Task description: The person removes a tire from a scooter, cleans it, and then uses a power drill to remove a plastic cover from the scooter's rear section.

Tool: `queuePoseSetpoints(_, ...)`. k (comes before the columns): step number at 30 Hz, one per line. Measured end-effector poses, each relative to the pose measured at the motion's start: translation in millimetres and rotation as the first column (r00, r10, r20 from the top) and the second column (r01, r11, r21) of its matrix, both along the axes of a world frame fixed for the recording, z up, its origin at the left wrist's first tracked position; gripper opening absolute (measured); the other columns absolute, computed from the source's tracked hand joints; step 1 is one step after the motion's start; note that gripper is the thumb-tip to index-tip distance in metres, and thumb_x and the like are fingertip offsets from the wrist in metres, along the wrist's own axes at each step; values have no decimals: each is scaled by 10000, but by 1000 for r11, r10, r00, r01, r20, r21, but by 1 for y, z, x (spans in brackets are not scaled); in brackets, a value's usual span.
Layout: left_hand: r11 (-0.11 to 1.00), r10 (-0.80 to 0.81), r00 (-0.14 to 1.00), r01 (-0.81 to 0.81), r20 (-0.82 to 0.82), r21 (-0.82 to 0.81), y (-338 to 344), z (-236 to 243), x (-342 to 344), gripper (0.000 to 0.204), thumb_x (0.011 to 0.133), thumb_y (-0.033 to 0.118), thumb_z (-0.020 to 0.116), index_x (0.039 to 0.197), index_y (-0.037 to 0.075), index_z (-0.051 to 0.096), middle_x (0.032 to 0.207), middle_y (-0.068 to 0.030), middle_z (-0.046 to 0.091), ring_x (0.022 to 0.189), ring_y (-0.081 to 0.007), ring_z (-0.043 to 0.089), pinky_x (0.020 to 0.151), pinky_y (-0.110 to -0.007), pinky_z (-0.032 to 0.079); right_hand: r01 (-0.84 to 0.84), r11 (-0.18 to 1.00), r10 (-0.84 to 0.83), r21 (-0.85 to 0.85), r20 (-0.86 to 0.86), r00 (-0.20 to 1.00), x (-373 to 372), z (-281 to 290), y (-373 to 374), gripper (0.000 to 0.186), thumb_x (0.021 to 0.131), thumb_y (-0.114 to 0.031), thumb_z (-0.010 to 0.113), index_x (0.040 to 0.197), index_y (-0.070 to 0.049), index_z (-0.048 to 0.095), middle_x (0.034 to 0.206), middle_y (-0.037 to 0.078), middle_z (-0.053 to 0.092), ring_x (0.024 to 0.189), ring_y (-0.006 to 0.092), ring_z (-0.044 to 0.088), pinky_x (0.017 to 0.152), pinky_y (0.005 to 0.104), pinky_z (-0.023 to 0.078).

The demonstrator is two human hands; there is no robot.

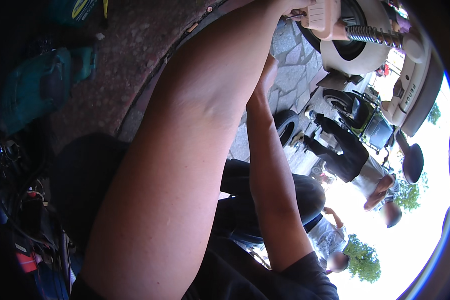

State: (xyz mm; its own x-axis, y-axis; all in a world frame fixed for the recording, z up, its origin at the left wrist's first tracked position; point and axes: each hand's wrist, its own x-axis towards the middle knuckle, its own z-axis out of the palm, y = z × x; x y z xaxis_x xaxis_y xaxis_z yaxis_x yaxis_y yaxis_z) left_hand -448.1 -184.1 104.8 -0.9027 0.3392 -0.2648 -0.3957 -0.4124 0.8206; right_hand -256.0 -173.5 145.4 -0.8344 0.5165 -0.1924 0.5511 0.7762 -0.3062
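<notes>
Clutter fills the dark left edge: a teal bag (40,90) lies on the reddish floor (130,45), and below it a tangle of cables and tools (20,220) sits in shadow. Next comes the left forearm (185,150), huge in view, rising from the lower edge to the top, where the left hand (285,6) meets the cream scooter (357,50). Only the heel of that hand shows; its fingers run off the frame, so I cannot tell how far they are closed or what they grip. Just beside it the right hand (269,75) reaches up behind the left arm, its fingers hidden too, their state not readable. Both hands work at the scooter's underside, close to the coil spring (372,35) and the wheel (352,30). Farther right, on the stone paving (292,65), a green scooter (365,117) stands, and other people stand or bend near it, well apart from the work.

Judging from this pose, the risk is a slip: arms stretched overhead with little sight of the fingers, a hand could slide off the part and strike the spring or get pinched near the wheel. Loose cables by the knees could also snag a leg
</notes>
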Motion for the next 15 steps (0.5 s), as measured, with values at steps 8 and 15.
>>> queuePoseSetpoints(8,998,-13,1000,12,-17,-62,4,-4,0,364,930,233,550,1172,11,707,1214,-253,672,1158,-347,657,953,-432,537,-62,983,63,172,1,998,17,-8,-7,462,844,-437,691,1045,-31,598,916,254,722,921,464,691,824,528,529)
queuePoseSetpoints(15,972,-47,997,30,-67,-233,3,-17,3,368,931,233,542,1172,10,709,1225,-259,670,1173,-350,655,966,-432,536,-93,976,60,196,168,984,33,-10,-11,360,854,-316,678,1065,-53,552,948,253,704,931,464,675,819,557,508)
